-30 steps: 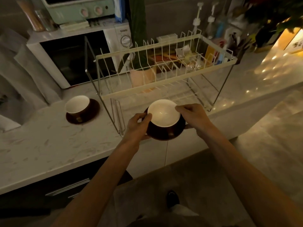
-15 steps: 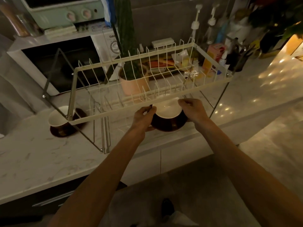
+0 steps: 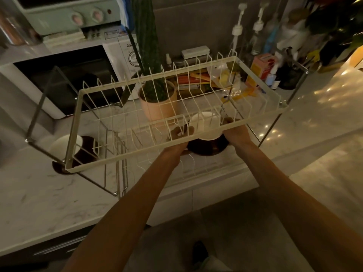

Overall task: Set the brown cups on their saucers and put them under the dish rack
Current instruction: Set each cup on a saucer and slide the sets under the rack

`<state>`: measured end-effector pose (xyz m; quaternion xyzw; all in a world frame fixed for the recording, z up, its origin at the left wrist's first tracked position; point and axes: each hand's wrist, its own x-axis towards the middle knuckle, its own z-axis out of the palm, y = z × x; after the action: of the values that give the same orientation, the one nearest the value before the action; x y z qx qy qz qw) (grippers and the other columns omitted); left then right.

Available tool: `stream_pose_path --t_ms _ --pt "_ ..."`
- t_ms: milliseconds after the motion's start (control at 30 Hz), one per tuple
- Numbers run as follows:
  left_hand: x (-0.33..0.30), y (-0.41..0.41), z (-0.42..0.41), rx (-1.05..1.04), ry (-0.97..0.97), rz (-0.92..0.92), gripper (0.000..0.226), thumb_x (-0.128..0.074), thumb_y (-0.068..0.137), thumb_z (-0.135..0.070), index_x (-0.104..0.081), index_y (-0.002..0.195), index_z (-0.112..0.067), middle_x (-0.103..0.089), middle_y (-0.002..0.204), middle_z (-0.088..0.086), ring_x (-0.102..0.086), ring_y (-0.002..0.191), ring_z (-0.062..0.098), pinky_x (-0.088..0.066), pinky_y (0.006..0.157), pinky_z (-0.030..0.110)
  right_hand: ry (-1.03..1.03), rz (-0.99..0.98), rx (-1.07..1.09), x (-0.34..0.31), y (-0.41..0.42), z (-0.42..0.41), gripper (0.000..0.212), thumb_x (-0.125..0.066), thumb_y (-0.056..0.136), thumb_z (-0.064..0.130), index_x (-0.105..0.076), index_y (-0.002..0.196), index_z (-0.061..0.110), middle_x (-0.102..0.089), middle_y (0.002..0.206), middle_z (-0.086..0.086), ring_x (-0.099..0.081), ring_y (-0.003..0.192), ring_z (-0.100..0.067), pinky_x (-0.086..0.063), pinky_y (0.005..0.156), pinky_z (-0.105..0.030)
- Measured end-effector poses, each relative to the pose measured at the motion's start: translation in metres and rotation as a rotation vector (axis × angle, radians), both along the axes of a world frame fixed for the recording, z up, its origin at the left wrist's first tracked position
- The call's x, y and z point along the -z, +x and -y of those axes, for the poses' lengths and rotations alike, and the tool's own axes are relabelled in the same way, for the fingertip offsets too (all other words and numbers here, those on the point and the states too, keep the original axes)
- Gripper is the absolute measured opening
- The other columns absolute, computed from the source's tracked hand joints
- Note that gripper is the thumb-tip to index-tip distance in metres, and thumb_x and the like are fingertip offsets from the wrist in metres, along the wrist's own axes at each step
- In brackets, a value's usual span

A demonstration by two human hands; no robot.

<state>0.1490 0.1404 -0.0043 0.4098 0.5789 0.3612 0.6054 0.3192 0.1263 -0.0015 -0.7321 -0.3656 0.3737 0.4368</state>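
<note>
A brown cup (image 3: 204, 126) with a white inside stands on a brown saucer (image 3: 208, 148), seen through the wires of the cream dish rack (image 3: 125, 160). My left hand (image 3: 179, 135) grips the saucer's left side and my right hand (image 3: 236, 132) its right side, both reaching in under the rack's top shelf. A second brown cup (image 3: 63, 146) on its saucer (image 3: 59, 168) rests on the marble counter (image 3: 39, 203) at the rack's left end, partly behind the rack frame.
A pink plant pot (image 3: 157, 107) stands behind the rack. A white microwave (image 3: 64, 79) with a green toaster oven (image 3: 64, 12) on top is at the back left. Bottles, boxes and clutter (image 3: 263, 67) fill the back right. The counter edge runs below my forearms.
Both hands have carried the cup and saucer forward from the counter's front edge to under the rack's top shelf. The view has closed in on the rack.
</note>
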Motion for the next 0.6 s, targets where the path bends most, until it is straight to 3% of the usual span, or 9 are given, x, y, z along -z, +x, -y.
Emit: stream_pose_path --t_ms 67,167,233,300,400,467,533,600 --pt "0.002 0.003 -0.004 0.022 0.011 0.002 0.039 -0.066 0.089 -0.03 -0.059 0.123 -0.011 -0.067 0.109 0.006 -0.067 0.095 0.024 -0.06 0.073 0.036 0.008 -0.01 0.012 0.001 0.002 -0.002 0.024 -0.054 0.092 0.034 -0.06 0.073 0.021 -0.062 0.08 -0.001 -0.06 0.084 -0.023 -0.048 0.073 -0.038" --pt "0.009 0.004 -0.01 0.046 0.007 0.003 0.02 -0.064 0.092 -0.023 -0.063 0.108 -0.013 -0.064 0.084 -0.003 -0.064 0.075 0.013 -0.059 0.077 0.038 0.043 0.011 -0.018 0.006 0.007 -0.006 0.031 -0.054 0.086 0.04 -0.067 0.085 0.012 -0.071 0.096 -0.013 -0.066 0.097 -0.033 -0.054 0.087 -0.051" --pt "0.014 0.005 -0.013 0.046 -0.004 0.007 0.003 -0.062 0.093 -0.02 -0.063 0.09 -0.019 -0.063 0.079 -0.004 -0.063 0.07 0.012 -0.059 0.071 0.034 0.059 -0.005 -0.031 0.006 0.008 -0.006 0.029 -0.055 0.088 0.035 -0.067 0.089 0.008 -0.071 0.095 -0.014 -0.066 0.098 -0.034 -0.054 0.087 -0.053" --pt "0.02 0.006 -0.016 0.038 -0.006 0.0 0.012 -0.06 0.094 -0.019 -0.06 0.083 -0.023 -0.064 0.081 0.0 -0.064 0.07 0.015 -0.059 0.066 0.032 0.076 -0.02 -0.032 0.003 0.009 -0.006 0.023 -0.056 0.092 0.024 -0.066 0.089 0.003 -0.07 0.093 -0.017 -0.066 0.097 -0.035 -0.053 0.085 -0.051" --pt "0.026 0.007 -0.021 0.02 -0.05 -0.008 0.006 -0.061 0.093 -0.019 -0.063 0.088 -0.02 -0.068 0.095 0.008 -0.066 0.077 0.02 -0.061 0.07 0.035 0.089 -0.037 -0.017 0.004 0.01 -0.007 0.024 -0.056 0.094 0.021 -0.066 0.094 -0.001 -0.069 0.096 -0.018 -0.065 0.096 -0.033 -0.053 0.084 -0.048" --pt "0.028 0.008 -0.023 0.022 -0.058 0.013 0.01 -0.061 0.093 -0.019 -0.064 0.101 -0.013 -0.067 0.103 0.011 -0.066 0.079 0.019 -0.061 0.07 0.034 0.09 -0.026 -0.028 0.004 0.011 -0.008 0.018 -0.055 0.094 0.022 -0.065 0.085 0.009 -0.066 0.088 -0.011 -0.063 0.09 -0.029 -0.051 0.079 -0.044" --pt "0.025 0.011 -0.023 0.031 -0.029 0.043 0.016 -0.061 0.093 -0.02 -0.061 0.108 -0.015 -0.065 0.094 0.003 -0.063 0.074 0.013 -0.06 0.056 0.025 0.094 0.004 -0.044 0.004 0.012 -0.009 0.019 -0.055 0.092 0.025 -0.062 0.076 0.017 -0.064 0.082 -0.007 -0.061 0.086 -0.026 -0.049 0.077 -0.042" --pt "0.018 0.012 -0.022 0.037 -0.023 0.047 0.016 -0.061 0.093 -0.023 -0.06 0.109 -0.018 -0.064 0.087 -0.004 -0.062 0.072 0.01 -0.056 0.046 0.02 0.101 0.03 -0.068 0.004 0.013 -0.007 0.02 -0.055 0.091 0.026 -0.064 0.079 0.014 -0.067 0.086 -0.01 -0.063 0.09 -0.029 -0.051 0.082 -0.045"
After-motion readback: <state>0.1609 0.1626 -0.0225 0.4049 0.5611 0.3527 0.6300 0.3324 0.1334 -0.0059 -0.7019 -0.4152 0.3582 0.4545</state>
